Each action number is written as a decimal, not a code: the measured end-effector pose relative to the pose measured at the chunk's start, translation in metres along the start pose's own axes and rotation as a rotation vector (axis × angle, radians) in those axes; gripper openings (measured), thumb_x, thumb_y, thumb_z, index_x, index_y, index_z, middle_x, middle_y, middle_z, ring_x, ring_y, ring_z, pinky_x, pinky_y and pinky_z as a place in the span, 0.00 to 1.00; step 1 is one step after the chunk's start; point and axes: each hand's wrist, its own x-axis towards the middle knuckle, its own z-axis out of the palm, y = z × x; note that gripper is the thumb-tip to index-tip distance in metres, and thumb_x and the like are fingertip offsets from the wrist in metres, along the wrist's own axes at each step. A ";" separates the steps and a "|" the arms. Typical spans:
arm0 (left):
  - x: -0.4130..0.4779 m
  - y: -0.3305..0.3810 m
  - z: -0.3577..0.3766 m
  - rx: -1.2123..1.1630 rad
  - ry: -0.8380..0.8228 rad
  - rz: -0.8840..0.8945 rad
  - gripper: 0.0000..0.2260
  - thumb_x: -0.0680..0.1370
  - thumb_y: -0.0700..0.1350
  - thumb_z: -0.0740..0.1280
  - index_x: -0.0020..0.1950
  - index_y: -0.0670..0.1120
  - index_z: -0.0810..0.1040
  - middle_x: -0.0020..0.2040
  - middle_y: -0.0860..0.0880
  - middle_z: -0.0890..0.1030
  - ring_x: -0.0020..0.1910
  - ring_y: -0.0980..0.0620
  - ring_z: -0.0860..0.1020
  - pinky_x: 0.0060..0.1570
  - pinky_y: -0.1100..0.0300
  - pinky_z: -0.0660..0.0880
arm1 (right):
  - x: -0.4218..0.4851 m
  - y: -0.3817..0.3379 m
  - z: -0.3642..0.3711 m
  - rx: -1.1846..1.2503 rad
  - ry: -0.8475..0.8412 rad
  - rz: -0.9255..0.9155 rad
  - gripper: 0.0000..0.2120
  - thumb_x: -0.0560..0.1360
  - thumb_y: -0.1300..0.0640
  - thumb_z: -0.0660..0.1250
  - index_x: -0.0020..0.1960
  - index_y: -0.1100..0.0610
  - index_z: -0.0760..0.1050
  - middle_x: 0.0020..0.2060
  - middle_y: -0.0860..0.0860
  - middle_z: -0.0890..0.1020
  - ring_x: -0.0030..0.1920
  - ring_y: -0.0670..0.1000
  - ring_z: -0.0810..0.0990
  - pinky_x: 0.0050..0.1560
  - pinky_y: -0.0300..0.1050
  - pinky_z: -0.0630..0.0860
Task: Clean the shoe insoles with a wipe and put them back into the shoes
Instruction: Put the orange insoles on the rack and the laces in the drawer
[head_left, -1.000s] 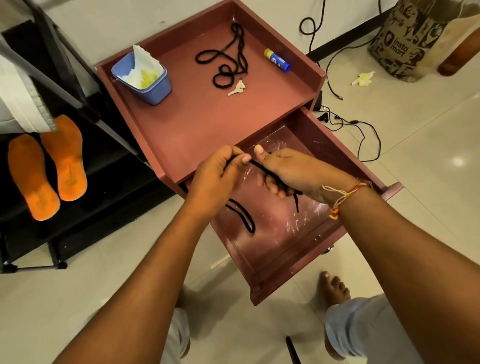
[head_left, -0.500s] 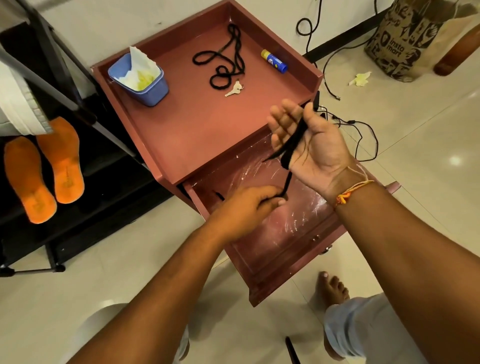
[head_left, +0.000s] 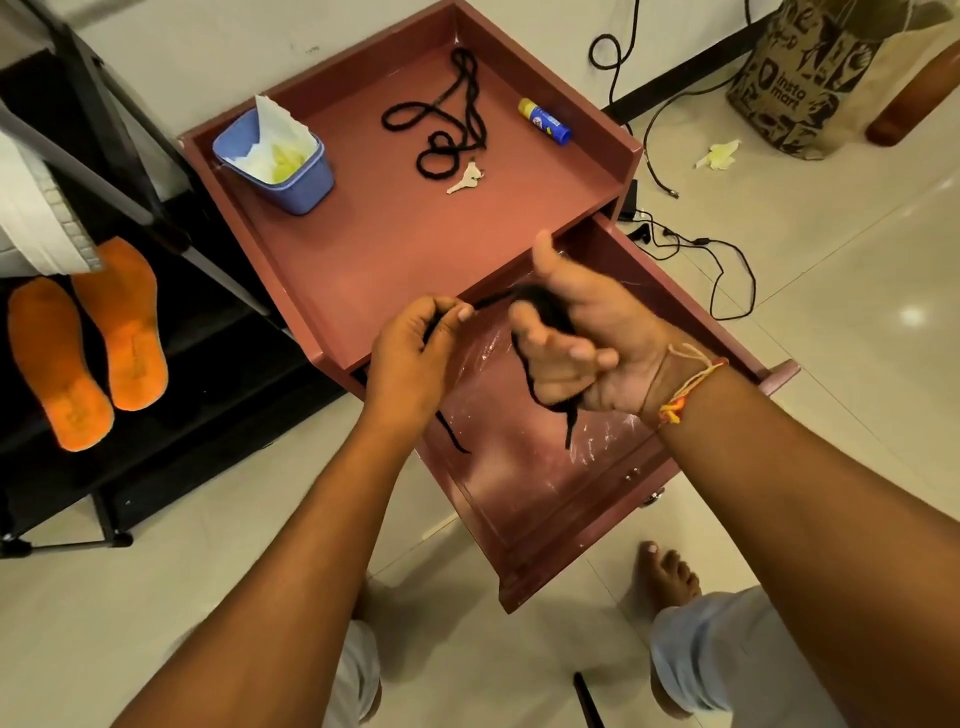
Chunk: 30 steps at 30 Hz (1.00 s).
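Two orange insoles (head_left: 88, 348) lie side by side on a black rack at the left, away from both hands. Over the open drawer (head_left: 545, 467) of a reddish wooden stand, my left hand (head_left: 410, 364) pinches one part of a black shoelace (head_left: 524, 358). My right hand (head_left: 576, 343) has the same lace looped round its curled fingers, thumb up. The lace ends dangle below both hands. A blue tub (head_left: 291, 171) holding white and yellow wipes stands on the stand's top at the back left. No shoes are in view.
On the stand's top lie a second black shoelace (head_left: 447, 119), a small key (head_left: 465, 179) and a blue-yellow tube (head_left: 545, 122). Cables (head_left: 696, 244) and a printed paper bag (head_left: 810, 78) are on the tiled floor at the right. My bare foot (head_left: 670, 571) is below the drawer.
My right hand has come down from its raised, open-palm pose and curled round the lace. My left hand has risen and moved left, level with the right hand.
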 end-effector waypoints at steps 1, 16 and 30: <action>-0.001 -0.001 0.002 0.020 -0.048 -0.044 0.07 0.83 0.47 0.66 0.49 0.56 0.81 0.42 0.58 0.82 0.43 0.58 0.78 0.47 0.57 0.76 | 0.000 -0.003 -0.003 0.166 -0.079 -0.092 0.34 0.81 0.33 0.49 0.38 0.59 0.77 0.21 0.48 0.74 0.17 0.41 0.67 0.24 0.35 0.58; -0.009 0.019 0.000 0.139 -0.224 0.084 0.05 0.80 0.46 0.69 0.46 0.55 0.82 0.38 0.56 0.81 0.37 0.55 0.78 0.40 0.61 0.76 | 0.010 0.012 -0.007 -0.895 0.684 -0.096 0.33 0.82 0.36 0.49 0.44 0.60 0.81 0.33 0.55 0.83 0.32 0.52 0.81 0.37 0.45 0.78; -0.032 0.019 0.040 -0.468 -0.201 -0.451 0.09 0.84 0.40 0.63 0.60 0.44 0.82 0.42 0.47 0.83 0.38 0.54 0.79 0.45 0.59 0.81 | 0.017 0.007 -0.004 0.613 0.247 -0.482 0.18 0.82 0.44 0.59 0.49 0.57 0.79 0.37 0.47 0.80 0.34 0.44 0.80 0.36 0.35 0.71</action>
